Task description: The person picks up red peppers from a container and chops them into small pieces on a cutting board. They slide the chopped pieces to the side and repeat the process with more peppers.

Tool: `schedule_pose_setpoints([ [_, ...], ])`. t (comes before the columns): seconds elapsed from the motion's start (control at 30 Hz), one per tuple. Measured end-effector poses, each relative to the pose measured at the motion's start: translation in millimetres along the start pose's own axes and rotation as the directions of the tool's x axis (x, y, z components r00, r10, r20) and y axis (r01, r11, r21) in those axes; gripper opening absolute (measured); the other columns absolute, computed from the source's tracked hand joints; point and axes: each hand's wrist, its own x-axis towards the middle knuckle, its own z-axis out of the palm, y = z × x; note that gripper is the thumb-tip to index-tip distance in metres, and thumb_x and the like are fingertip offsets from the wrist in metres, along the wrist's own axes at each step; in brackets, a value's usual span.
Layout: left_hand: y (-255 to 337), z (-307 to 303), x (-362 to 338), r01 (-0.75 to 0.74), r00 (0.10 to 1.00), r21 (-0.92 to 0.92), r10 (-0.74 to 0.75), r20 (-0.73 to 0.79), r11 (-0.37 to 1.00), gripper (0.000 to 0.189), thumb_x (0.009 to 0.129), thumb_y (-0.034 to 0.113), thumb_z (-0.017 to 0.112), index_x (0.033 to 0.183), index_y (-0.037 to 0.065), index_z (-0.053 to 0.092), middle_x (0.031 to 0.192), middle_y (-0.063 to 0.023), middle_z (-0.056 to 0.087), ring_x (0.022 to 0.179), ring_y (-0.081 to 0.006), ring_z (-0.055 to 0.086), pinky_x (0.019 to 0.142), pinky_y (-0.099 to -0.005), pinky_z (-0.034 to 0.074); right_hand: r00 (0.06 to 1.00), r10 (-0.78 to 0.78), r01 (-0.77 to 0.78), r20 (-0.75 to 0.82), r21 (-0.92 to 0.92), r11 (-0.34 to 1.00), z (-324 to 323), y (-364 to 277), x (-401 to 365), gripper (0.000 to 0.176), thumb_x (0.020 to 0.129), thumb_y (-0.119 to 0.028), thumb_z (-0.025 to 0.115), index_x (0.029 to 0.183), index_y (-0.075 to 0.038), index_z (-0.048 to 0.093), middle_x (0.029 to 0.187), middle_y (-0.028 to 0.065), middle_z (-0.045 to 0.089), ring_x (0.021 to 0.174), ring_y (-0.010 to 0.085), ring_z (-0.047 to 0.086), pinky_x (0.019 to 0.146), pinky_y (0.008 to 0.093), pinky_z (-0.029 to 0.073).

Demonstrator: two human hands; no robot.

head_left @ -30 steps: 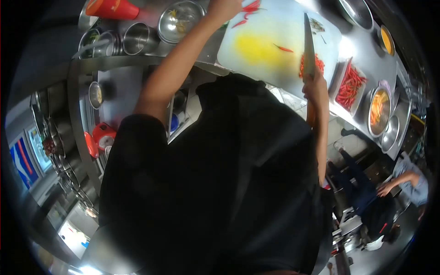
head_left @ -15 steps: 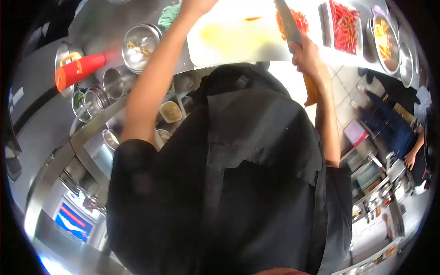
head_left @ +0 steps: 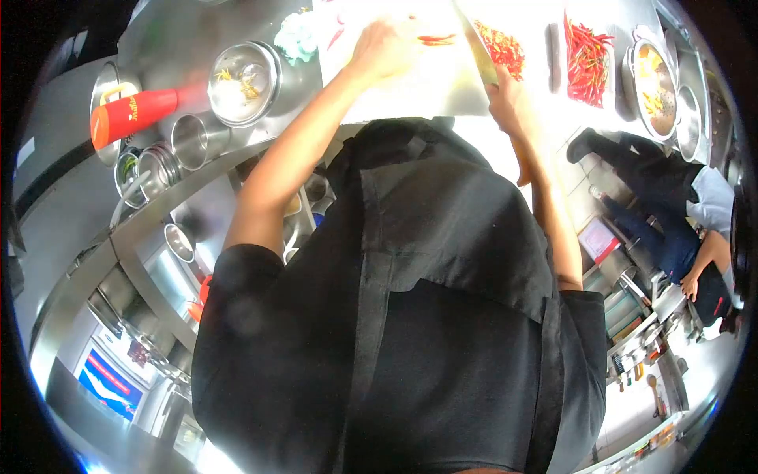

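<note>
Bright light washes out the white cutting board [head_left: 347, 79], which lies at the top of the view. My right hand [head_left: 509, 103] is closed round the handle of a broad kitchen knife [head_left: 474, 51], its blade pointing away from me across the board. Just right of the blade lies a heap of chopped red chilies [head_left: 501, 49]. My left hand [head_left: 385, 49] is over the board, left of the knife, and its fingers are lost in the glare. Beside them lies a red chili [head_left: 437, 39]. Another red piece [head_left: 335, 36] rests near the board's left side.
At right stand a container of whole red chilies [head_left: 588, 63] and a metal bowl with yellow-orange pieces [head_left: 654, 83]. At left are a green cloth [head_left: 296, 38], a metal bowl [head_left: 243, 83], a red bottle [head_left: 134, 117] and steel pots [head_left: 189, 142]. Other people [head_left: 663, 229] stand at right.
My left hand has come down and right from the top left onto the board, close to the chili. The right hand with the knife has shifted slightly left. The view is brighter.
</note>
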Motion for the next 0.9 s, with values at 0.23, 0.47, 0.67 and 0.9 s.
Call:
schedule_pose_setpoints([
  [0.23, 32.0, 24.1, -2.1, -0.032, 0.997, -0.258, 0.011, -0.082, 0.966, 0.032, 0.074, 0.010, 0.060, 0.106, 0.010, 0.064, 0.086, -0.0166, 0.064, 0.074, -0.0339, 0.063, 0.066, -0.0419, 0.051, 0.993, -0.087, 0.101, 0.076, -0.211, 0.972, 1.1, 0.9, 20.5, 0.024, 0.083, -0.008, 0.049, 0.106, -0.001, 0.047, 0.081, 0.0272, 0.060, 0.082, 0.0435, 0.059, 0.071, 0.0511, 0.044],
  [0.47, 43.7, 36.7, -13.7, -0.037, 0.999, -0.403, 0.020, -0.048, 0.914, 0.016, 0.077, 0.007, 0.057, 0.092, 0.006, 0.063, 0.079, -0.0163, 0.065, 0.069, -0.0305, 0.065, 0.060, -0.0376, 0.050, 0.988, -0.148, 0.156, 0.049, -0.366, 0.918, 2.2, -12.1, -1.9, 0.031, 0.081, -0.005, 0.045, 0.111, 0.001, 0.047, 0.070, 0.0185, 0.057, 0.059, 0.0356, 0.058, 0.054, 0.0448, 0.046],
  [0.67, 43.3, 39.4, -8.9, -0.054, 0.997, -0.615, 0.008, -0.077, 0.786, 0.014, 0.077, 0.008, 0.058, 0.089, 0.001, 0.063, 0.081, -0.0174, 0.066, 0.071, -0.0282, 0.066, 0.065, -0.0345, 0.051, 0.713, -0.643, 0.555, -0.279, -0.336, 0.761, 24.2, 24.4, 26.1, 0.023, 0.083, -0.004, 0.045, 0.105, 0.000, 0.049, 0.070, 0.0190, 0.057, 0.059, 0.0357, 0.056, 0.056, 0.0465, 0.046],
  [0.9, 54.4, 9.3, -10.8, 0.175, 0.982, -0.761, -0.054, 0.182, 0.625, 0.018, 0.076, 0.006, 0.056, 0.091, -0.003, 0.059, 0.072, -0.0180, 0.062, 0.063, -0.0264, 0.063, 0.059, -0.0365, 0.051, 0.900, -0.424, 0.104, 0.102, -0.994, -0.019, 26.3, 3.6, -9.9, 0.040, 0.086, -0.010, 0.040, 0.124, 0.000, 0.046, 0.069, 0.0117, 0.052, 0.054, 0.0298, 0.054, 0.050, 0.0426, 0.044],
])
